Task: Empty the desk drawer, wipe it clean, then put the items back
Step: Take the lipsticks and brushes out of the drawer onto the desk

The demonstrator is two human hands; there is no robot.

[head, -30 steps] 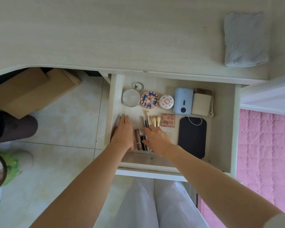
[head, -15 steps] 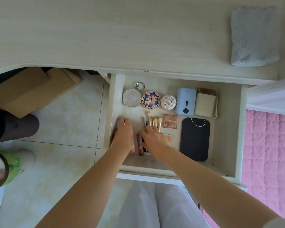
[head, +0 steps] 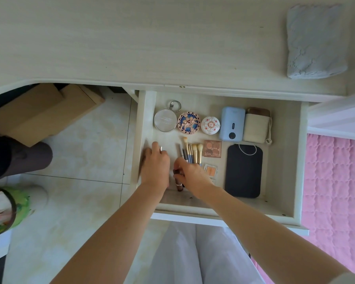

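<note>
The desk drawer (head: 299,160) is pulled out and holds several items. My left hand (head: 155,165) lies palm down over the drawer's left part; a silver tip shows by its fingers, and what is under it is hidden. My right hand (head: 191,175) pinches a brown lipstick tube (head: 178,184) near the front. Beside it lie makeup brushes (head: 193,152), an eyeshadow palette (head: 212,149), a small orange blush (head: 210,170) and a black pad (head: 243,171). At the back sit a round mirror (head: 165,120), a blue compact (head: 189,122), a white compact (head: 210,125), a blue power bank (head: 232,124) and a beige pouch (head: 254,128).
A folded grey cloth (head: 316,39) lies on the desk top (head: 131,37) at the right. Under the desk at the left are a cardboard box (head: 39,111) and a green bin (head: 8,208) on the tiled floor. A pink quilt (head: 336,191) borders the drawer's right side.
My right hand has drawn back toward the drawer's front and its fingers have curled onto the brown tube, baring the brush handles. My left hand has stayed at the drawer's left.
</note>
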